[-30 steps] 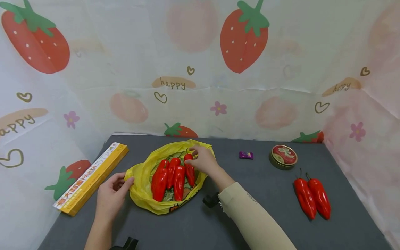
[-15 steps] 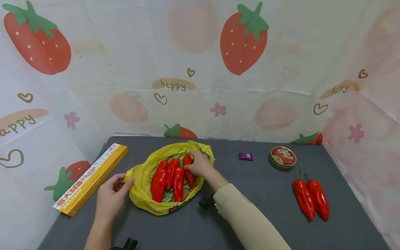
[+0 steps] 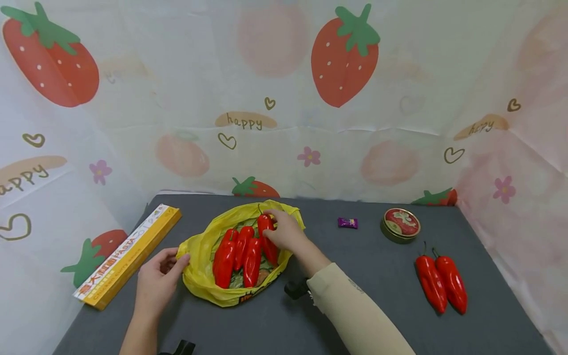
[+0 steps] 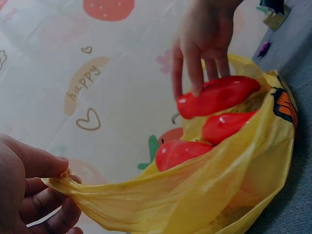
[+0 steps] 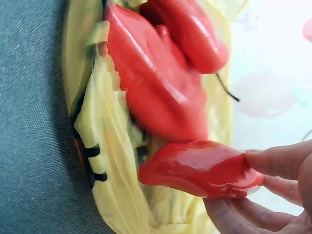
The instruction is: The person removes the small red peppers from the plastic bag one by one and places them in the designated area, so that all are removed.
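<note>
A yellow plastic bag (image 3: 193, 273) lies rolled open on the dark table, with several glossy red peppers (image 3: 225, 259) inside. My left hand (image 3: 154, 283) pinches the left edge of the bag between thumb and fingers; in the left wrist view the plastic is stretched taut from that pinch. Over the bag's right side, my right hand (image 3: 287, 230) grips the stem end of one red pepper (image 5: 200, 168). This pepper sits to the right of the others, tilted, its stem end raised. Its lower end is still within the bag's rim.
Left of the bag lies a long yellow pasta box (image 3: 128, 256). Toward the back right are a small purple wrapped candy (image 3: 347, 223) and a round red tin (image 3: 401, 225). Two more red peppers (image 3: 441, 283) lie at the right. A strawberry-print sheet (image 3: 284, 148) stands behind the table.
My right hand has closed on the rightmost pepper and lifted its stem end slightly. The left hand keeps its pinch on the bag's edge.
</note>
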